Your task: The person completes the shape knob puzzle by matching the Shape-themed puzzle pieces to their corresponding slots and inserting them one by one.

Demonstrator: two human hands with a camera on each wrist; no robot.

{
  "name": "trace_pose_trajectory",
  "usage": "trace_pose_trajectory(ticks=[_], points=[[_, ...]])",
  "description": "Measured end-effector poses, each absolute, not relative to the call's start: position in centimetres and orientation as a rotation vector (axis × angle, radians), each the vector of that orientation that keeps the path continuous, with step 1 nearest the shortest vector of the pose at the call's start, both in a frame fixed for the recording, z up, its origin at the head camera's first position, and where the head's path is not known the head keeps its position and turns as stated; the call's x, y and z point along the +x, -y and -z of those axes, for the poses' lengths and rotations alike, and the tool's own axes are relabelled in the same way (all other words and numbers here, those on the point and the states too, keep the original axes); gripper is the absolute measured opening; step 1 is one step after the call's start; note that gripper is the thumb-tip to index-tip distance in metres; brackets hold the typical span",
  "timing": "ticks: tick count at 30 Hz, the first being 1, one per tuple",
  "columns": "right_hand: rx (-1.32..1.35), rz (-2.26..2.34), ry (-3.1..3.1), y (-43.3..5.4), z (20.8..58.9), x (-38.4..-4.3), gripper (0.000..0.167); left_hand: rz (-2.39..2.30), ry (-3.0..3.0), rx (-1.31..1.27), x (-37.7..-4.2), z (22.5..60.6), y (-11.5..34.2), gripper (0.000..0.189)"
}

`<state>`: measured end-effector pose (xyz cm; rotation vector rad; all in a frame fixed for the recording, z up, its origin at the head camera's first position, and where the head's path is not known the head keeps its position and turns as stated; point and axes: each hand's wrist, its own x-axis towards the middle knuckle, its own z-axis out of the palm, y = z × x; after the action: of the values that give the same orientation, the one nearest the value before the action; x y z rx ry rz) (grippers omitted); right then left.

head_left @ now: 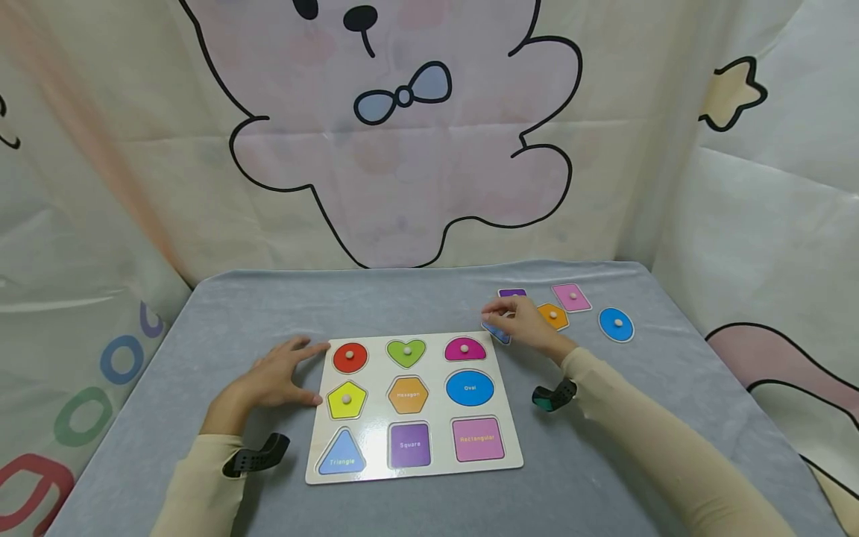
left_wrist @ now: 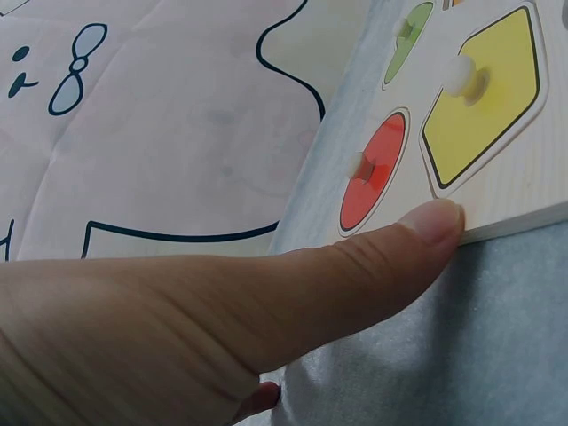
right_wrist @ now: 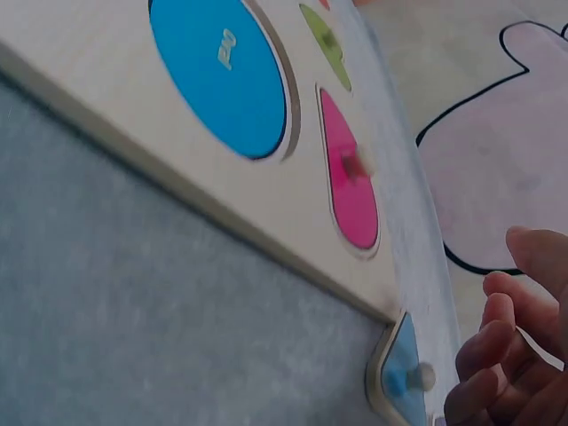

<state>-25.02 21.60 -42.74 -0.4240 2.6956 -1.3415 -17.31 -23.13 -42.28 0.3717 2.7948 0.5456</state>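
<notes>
A wooden shape puzzle board (head_left: 376,418) lies on the table. My left hand (head_left: 268,377) touches its left side, the thumb (left_wrist: 430,222) on the edge beside the yellow pentagon piece (left_wrist: 497,106) and a finger at the far corner. My right hand (head_left: 520,321) is over a blue triangle piece (right_wrist: 406,355) by the board's far right corner. Its fingers (right_wrist: 488,351) are loosely bent, apart from the piece's knob in the right wrist view. Red circle (head_left: 350,365), green heart (head_left: 406,360) and magenta half-circle (head_left: 464,354) pieces sit in the board.
Beyond the right hand lie a purple piece (head_left: 512,293), an orange hexagon (head_left: 555,319), a pink rectangle (head_left: 567,292) and a blue oval (head_left: 616,325). The board's hexagon, oval, triangle, square and rectangle recesses show printed words. A cartoon curtain (head_left: 403,171) hangs behind the table.
</notes>
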Motion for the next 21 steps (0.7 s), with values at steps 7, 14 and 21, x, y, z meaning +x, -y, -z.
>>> trace_pose_trajectory(ticks=[7, 14, 21], points=[[-0.385, 1.329, -2.693, -23.4, 43.4, -25.2, 0.029, -0.549, -2.789, 0.371, -17.3, 42.2, 23.0, 0.097], [-0.321, 1.284, -2.706, -24.5, 43.6, -25.3, 0.028, -0.557, -2.783, 0.359, -17.3, 42.0, 22.9, 0.097], [-0.259, 1.277, -2.739, -25.7, 43.8, -25.5, 0.029, -0.55, -2.78, 0.35, -17.2, 42.0, 23.0, 0.098]])
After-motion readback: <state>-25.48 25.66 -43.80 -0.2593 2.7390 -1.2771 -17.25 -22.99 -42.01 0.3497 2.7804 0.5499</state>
